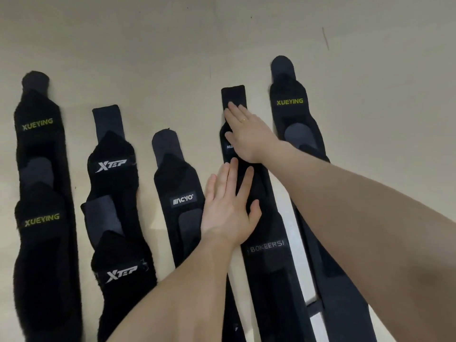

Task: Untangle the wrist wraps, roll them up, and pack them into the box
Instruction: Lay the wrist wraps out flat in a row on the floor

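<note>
The left hand [228, 213] lies flat, grip open, on the BOKEERSI wrap [266, 248]; the right hand [246, 134], equally flat, presses its 12 o'clock end; bare table [172, 45] beyond.

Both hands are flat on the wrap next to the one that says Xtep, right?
Not quite. In the head view the left hand and right hand lie flat on the wrap that reads BOKEERSI, beside the Macyo wrap, not Xtep.
</note>
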A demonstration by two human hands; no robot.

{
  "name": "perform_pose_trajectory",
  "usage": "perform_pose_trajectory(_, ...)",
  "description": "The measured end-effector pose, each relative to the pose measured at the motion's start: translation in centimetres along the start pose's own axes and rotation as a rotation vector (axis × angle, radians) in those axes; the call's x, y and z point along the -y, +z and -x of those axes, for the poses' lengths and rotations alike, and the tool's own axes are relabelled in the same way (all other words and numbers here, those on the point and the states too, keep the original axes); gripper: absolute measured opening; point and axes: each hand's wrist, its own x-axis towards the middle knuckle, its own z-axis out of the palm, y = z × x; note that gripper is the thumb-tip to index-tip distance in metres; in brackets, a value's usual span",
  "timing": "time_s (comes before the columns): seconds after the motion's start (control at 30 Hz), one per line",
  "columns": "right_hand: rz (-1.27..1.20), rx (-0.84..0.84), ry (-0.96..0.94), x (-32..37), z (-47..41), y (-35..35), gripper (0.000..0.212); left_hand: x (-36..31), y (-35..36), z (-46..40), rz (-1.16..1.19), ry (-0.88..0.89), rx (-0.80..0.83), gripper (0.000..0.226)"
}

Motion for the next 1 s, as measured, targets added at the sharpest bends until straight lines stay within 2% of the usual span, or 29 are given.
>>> perform_pose_trajectory(0.07, -0.086, 0.036, 0.038, 0.5, -0.3, -0.7, 0.056, 0.0, -0.2, -0.2, -0.001, -0.007, 0.031, 0.068)
perform_pose_trajectory(0.1, -0.220, -0.001, 0.041, 0.7, 0.4, -0.9, 0.054, 0.1, -0.4, -0.1, -0.011, -0.017, 0.026, 0.067)
perform_pose_trajectory(0.17, -0.493, -0.224, 0.083, 1.2, 4.5, 0.0, 0.046, 0.1, -0.3, 0.0, -0.014, -0.021, 0.038, 0.065)
perform_pose_trajectory(0.23, -0.504, -0.485, 0.196, 1.6, 11.8, 3.4, 0.038, 0.1, -0.3, 0.1, -0.010, -0.015, 0.058, 0.064)
perform_pose_trajectory(0.27, -0.429, -0.524, 0.222, 2.1, 15.7, 5.8, 0.037, 0.1, -0.3, 0.2, -0.026, -0.015, 0.052, 0.063)
perform_pose_trajectory(0.3, -0.337, -0.507, 0.216, 2.6, 19.1, 8.2, 0.038, 0.1, -0.3, 0.2, -0.036, -0.015, 0.038, 0.063)
perform_pose_trajectory(0.4, -0.134, -0.300, 0.135, 3.5, 25.0, 14.1, 0.048, 0.1, -0.3, 0.1, -0.048, -0.005, 0.002, 0.061)
perform_pose_trajectory(0.47, -0.094, -0.241, 0.134, 3.5, 25.1, 14.6, 0.053, 0.2, -0.3, 0.0, -0.052, -0.019, 0.007, 0.060)
perform_pose_trajectory(0.53, -0.053, -0.192, 0.169, 3.3, 24.7, 14.1, 0.058, 0.3, -1.3, -0.5, -0.050, -0.038, 0.114, 0.060)
perform_pose_trajectory(0.6, -0.041, -0.101, 0.189, 3.4, 24.8, 13.8, 0.060, -0.2, -3.3, 0.2, -0.111, -0.037, 0.182, 0.064)
perform_pose_trajectory(0.7, -0.046, 0.011, 0.187, 3.0, 24.8, 13.0, 0.058, -3.5, -5.7, 5.8, -0.058, 0.085, 0.050, 0.060)
perform_pose_trajectory(0.77, -0.214, 0.105, 0.141, 2.8, 24.7, 10.6, 0.058, -6.0, -5.7, 12.0, 0.057, 0.196, -0.005, 0.045)
perform_pose_trajectory(0.8, -0.366, 0.097, 0.127, 2.8, 25.2, 9.2, 0.054, -6.9, -5.3, 14.9, 0.084, 0.239, -0.002, 0.041)
perform_pose_trajectory(0.87, -0.613, -0.087, 0.204, 3.0, 28.1, 7.3, 0.043, -7.8, -3.9, 19.0, 0.116, 0.261, 0.032, 0.040)
perform_pose_trajectory(0.93, -0.658, -0.310, 0.394, 3.6, 33.3, 7.7, 0.029, -8.2, -2.4, 21.7, 0.135, 0.222, 0.109, 0.040)
perform_pose_trajectory(0.97, -0.663, -0.332, 0.496, 4.1, 36.4, 9.0, 0.022, -8.2, -1.6, 22.8, 0.147, 0.195, 0.175, 0.041)
perform_pose_trajectory(1.0, -0.673, -0.272, 0.567, 4.7, 39.5, 10.7, 0.019, -8.2, -0.8, 23.8, 0.155, 0.165, 0.251, 0.044)
